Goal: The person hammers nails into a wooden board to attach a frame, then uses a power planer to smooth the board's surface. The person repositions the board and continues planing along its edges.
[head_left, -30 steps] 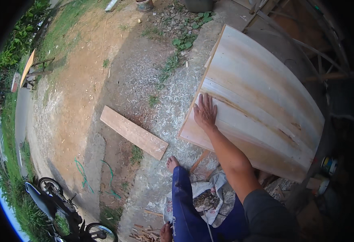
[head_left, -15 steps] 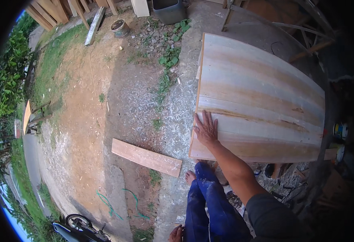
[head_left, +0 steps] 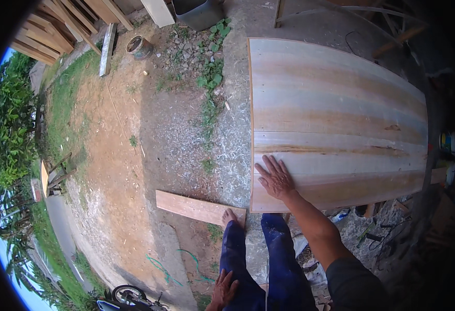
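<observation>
Right hand (head_left: 275, 179) flat, fingers spread, on the near corner of the big plywood sheet (head_left: 336, 124) lying raised above the ground. Left hand (head_left: 223, 290) empty, resting on the thigh. Best to press evenly, staying clear of the short plank (head_left: 199, 208) underfoot.

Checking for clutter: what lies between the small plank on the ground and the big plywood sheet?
Head view: only bare, shaving-strewn ground separates small plank from plywood sheet.
</observation>
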A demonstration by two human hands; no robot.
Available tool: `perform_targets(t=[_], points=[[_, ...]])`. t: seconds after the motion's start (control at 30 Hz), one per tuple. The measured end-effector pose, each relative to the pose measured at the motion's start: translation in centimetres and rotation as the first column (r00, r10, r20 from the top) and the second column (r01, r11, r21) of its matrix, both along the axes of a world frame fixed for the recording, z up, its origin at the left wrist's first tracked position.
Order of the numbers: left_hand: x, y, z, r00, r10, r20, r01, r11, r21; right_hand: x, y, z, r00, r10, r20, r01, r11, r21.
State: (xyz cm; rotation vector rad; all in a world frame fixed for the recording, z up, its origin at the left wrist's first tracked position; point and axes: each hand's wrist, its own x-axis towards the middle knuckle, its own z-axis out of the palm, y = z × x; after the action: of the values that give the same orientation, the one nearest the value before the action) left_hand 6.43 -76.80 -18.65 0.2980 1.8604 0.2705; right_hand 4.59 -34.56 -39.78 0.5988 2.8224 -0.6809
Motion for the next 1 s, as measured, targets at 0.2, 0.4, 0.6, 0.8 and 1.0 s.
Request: perform_targets(t=[0.2,0.4,0.6,0.8,1.0], points=[[-2.3,-0.6,-3.9,0.978,-0.2,-0.059,0.2,0.98,-0.004,0.3,-0.3,-0.6,1.0,-0.008,-0.016,0.009,0.995,0.097],[-6.4,-2.0,-8.9,0.966,-0.218,-0.14,0.242,0.952,0.189,-0.1,-0.6,-1.1,1.0,-0.011,-0.015,0.013,0.991,0.132],[-9.9,0.3,-13.0,0.927,-0.234,-0.292,0.316,0.908,0.276,0.4,-1.3,-2.1,0.993,-0.006,-0.121,0.028,0.982,0.185],[-6.9,9.8,-21.1,0.968,-0.243,-0.066,0.248,0.878,0.41,1.3,-1.1,-2.4,0.966,0.025,-0.256,0.045,0.964,0.263],[2.1,18.8,-32.9,0.315,0.397,0.862,-0.865,0.494,0.089,1.4,-1.2,-3.1,0.802,0.035,-0.597,0.143,0.958,0.248]])
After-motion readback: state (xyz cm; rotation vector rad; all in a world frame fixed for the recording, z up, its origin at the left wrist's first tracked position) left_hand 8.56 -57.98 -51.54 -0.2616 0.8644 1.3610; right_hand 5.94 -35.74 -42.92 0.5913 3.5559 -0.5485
